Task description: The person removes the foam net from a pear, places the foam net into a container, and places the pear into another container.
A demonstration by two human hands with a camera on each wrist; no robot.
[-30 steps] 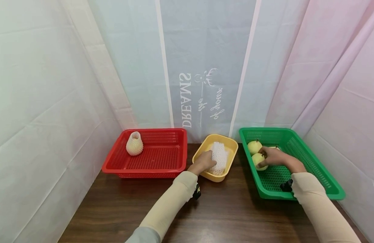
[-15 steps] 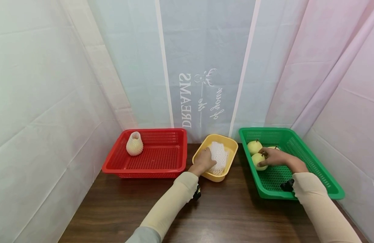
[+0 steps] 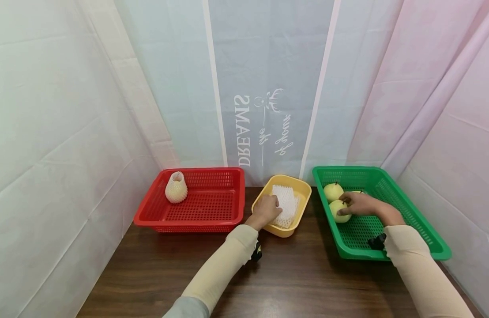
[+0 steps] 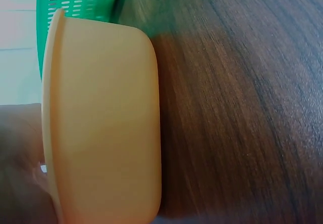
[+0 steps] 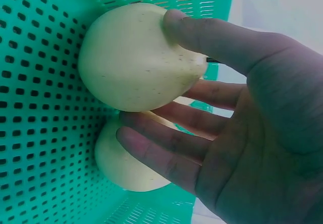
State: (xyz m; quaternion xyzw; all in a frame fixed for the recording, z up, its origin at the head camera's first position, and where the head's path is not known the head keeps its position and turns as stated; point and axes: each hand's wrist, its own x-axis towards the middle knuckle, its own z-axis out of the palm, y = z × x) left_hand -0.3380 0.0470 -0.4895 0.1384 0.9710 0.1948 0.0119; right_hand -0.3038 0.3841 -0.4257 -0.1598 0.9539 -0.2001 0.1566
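Observation:
My left hand (image 3: 266, 209) reaches into a small yellow tub (image 3: 300, 182), its fingers curled at the edge of a white foam net sleeve (image 3: 285, 198) and pinching it. In the left wrist view the wall of the tub (image 4: 106, 118) hides most of that hand. On the right, my right hand (image 3: 362, 205) holds a pale yellow pear (image 3: 338, 213) inside the green basket (image 3: 417, 221). The right wrist view shows the thumb on this pear (image 5: 131, 57) near its stem and the fingers on its other side. A second pear (image 5: 128, 163) lies right beside it.
A red basket (image 3: 205, 223) stands left of the tub, holding one pear in a foam net sleeve (image 3: 176, 190). Another pear (image 3: 333, 192) lies at the back left of the green basket. A curtain (image 3: 268, 66) hangs behind the dark wooden table (image 3: 292, 278).
The fingers of my left hand have drawn in on the net sleeve, which has shifted slightly. My right hand stays at the pear with hardly any movement.

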